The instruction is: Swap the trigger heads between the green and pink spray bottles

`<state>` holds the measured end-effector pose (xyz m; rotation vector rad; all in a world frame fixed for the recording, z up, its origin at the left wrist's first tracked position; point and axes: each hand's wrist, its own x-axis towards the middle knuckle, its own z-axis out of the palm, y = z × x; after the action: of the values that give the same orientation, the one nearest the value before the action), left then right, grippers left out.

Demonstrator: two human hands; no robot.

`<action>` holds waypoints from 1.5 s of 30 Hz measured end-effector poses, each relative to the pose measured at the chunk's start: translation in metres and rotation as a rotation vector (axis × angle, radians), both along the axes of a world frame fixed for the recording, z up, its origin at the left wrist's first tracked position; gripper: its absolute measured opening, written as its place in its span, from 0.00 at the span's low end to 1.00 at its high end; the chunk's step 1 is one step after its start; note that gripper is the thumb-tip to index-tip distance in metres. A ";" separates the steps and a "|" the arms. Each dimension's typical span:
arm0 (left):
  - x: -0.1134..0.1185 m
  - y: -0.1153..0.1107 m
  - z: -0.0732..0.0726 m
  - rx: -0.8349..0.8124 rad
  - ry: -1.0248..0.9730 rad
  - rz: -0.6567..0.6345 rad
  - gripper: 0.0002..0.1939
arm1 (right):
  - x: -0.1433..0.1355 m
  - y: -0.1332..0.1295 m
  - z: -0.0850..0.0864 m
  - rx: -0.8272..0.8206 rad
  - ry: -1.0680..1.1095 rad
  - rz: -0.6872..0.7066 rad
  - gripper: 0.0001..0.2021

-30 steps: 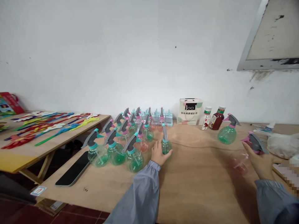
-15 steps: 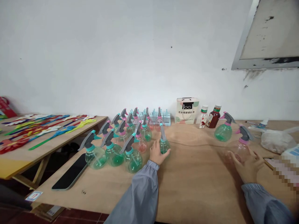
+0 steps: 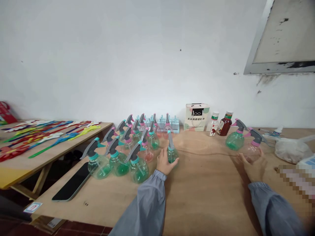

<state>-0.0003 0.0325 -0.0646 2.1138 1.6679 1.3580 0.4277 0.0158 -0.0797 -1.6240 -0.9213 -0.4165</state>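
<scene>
Green-tinted and round in the head view, just left of lower centre: a small spray bottle (image 3: pixel 173 155), upright on pale wood-grained table (image 3: pixel 197 200), with left hand (image 3: pixel 164 164) curved about its belly, fingers bent behind, thumb across the near side. Toward the right of the frame, right hand (image 3: pixel 254 168) wrapped low around a clear pink bottle (image 3: pixel 251 151), fingers closed on the globe; too blurred to tell how firmly, or whether base and wood touch. Just beyond, a green-bottomed bottle (image 3: pixel 235 141) with pink nozzle.

Best to grip such smooth, bulging plastic low and evenly, to hold it upright, to set the base down flat, and to turn the grey trigger away from neighbours.

Left of centre, a cluster of similar bottles (image 3: pixel 120 164), glossy globes under matte, beak-like heads. At lower left, a flat black phone (image 3: pixel 71 185). At centre right, a boxy paper bag (image 3: pixel 197 117); farther right, a crumpled translucent plastic bag (image 3: pixel 292 149). On both arms, grey cloth sleeves (image 3: pixel 150 203), gathered at the wrist.
</scene>
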 end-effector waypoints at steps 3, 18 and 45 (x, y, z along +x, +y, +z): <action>0.000 0.000 -0.001 0.006 -0.001 0.001 0.37 | 0.006 0.009 -0.002 0.018 0.054 -0.048 0.55; -0.001 0.000 -0.001 0.003 -0.017 -0.012 0.36 | 0.027 0.030 -0.016 0.075 0.081 -0.067 0.51; 0.038 0.023 0.023 0.240 -0.431 -0.057 0.17 | -0.185 -0.029 0.039 0.031 0.015 1.152 0.39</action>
<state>0.0373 0.0551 -0.0417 1.7802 1.3201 1.9080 0.2422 -0.0134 -0.0404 -0.8375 -1.6301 0.3806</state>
